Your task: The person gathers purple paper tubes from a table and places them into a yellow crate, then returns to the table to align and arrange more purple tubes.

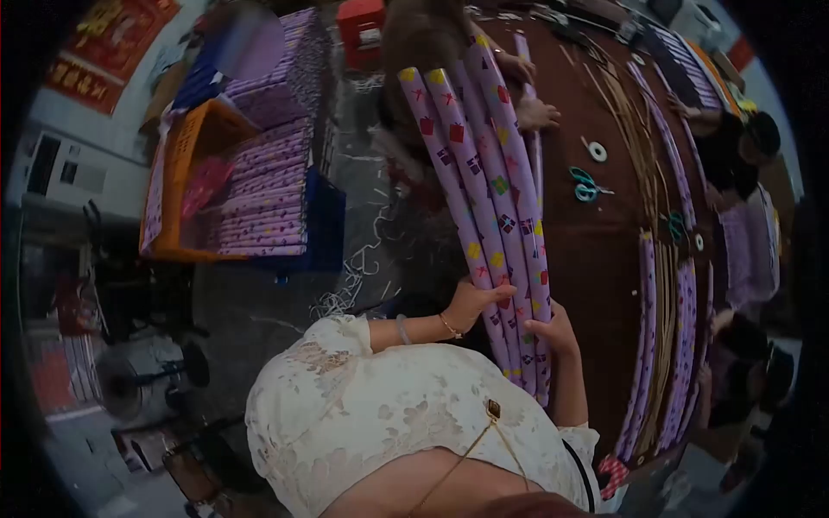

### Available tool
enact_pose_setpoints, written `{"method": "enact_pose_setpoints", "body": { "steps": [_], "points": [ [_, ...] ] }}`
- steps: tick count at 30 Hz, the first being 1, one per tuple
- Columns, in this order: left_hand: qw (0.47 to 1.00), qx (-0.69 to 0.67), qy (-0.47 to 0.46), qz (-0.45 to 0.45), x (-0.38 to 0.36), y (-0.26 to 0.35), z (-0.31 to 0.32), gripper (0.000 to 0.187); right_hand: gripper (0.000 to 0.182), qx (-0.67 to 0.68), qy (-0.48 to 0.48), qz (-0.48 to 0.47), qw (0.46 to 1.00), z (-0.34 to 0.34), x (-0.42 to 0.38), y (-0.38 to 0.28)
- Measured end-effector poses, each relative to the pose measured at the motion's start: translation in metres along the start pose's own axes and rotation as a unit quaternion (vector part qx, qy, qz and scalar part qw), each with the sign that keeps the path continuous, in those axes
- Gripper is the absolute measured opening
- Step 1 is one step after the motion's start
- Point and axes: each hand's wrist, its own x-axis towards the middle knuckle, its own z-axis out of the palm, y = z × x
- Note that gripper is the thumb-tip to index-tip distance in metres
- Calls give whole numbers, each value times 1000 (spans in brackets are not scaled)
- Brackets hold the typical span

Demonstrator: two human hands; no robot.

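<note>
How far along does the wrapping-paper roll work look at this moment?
Done: many purple rolls lie stacked in the orange crate and on the pile behind it. In hand: the left hand and right hand both grip a bundle of purple rolls at its near end. Left: more rolls and thin sticks lie loose on the brown table, beside scissors and tape.

At my ten o'clock an orange crate (pixel 186 138) sits beside stacked purple rolls (pixel 268 203) on a blue bin (pixel 326 229). On the brown worktop (pixel 596 259) at one o'clock I see teal scissors (pixel 585 184) just below a tape ring (pixel 597 152). More purple rolls (pixel 643 345) and thin sticks (pixel 665 319) lie at three o'clock.
</note>
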Motion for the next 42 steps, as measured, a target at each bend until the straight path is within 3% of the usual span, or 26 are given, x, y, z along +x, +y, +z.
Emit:
{"method": "enact_pose_setpoints", "body": {
  "steps": [3, 5, 7, 11, 17, 20, 23, 25, 28, 31, 42],
  "points": [
    [994, -83, 75, 17, -5, 26, -12, 23, 47, -27, -78, 41, 996, 16, 35, -29],
    [971, -170, 167, -17, -5, 35, -31, 22, 49, -64, -115, 54, 990, 38, 63, -44],
    [957, -214, 192, -48, 1, 30, -63, 22, 51, -108, -143, 63, 982, 57, 89, -63],
    [924, -265, 275, -5, 15, 33, -104, 25, 45, -146, -217, 57, 964, 91, 141, -70],
    [922, -293, 254, 10, 61, 53, -174, 32, 44, -215, -265, 66, 938, 131, 224, -90],
    [926, -292, 239, -16, 94, 91, -217, 32, 45, -177, -251, 37, 951, 158, 269, -100],
    [933, -289, 215, 18, 138, 145, -262, 32, 50, -143, -238, 70, 958, 195, 332, -127],
    [935, -263, 236, -28, 169, 178, -305, 28, 50, -132, -231, 83, 960, 221, 380, -134],
    [937, -298, 172, -52, 215, 218, -368, 28, 47, -94, -209, 94, 969, 265, 438, -162],
    [938, -307, 140, -80, 261, 216, -415, 30, 48, -95, -194, 107, 971, 287, 478, -177],
    [931, -318, 177, -30, 377, 294, -540, 24, 50, -117, -216, 139, 959, 356, 663, -220]
  ]
}}
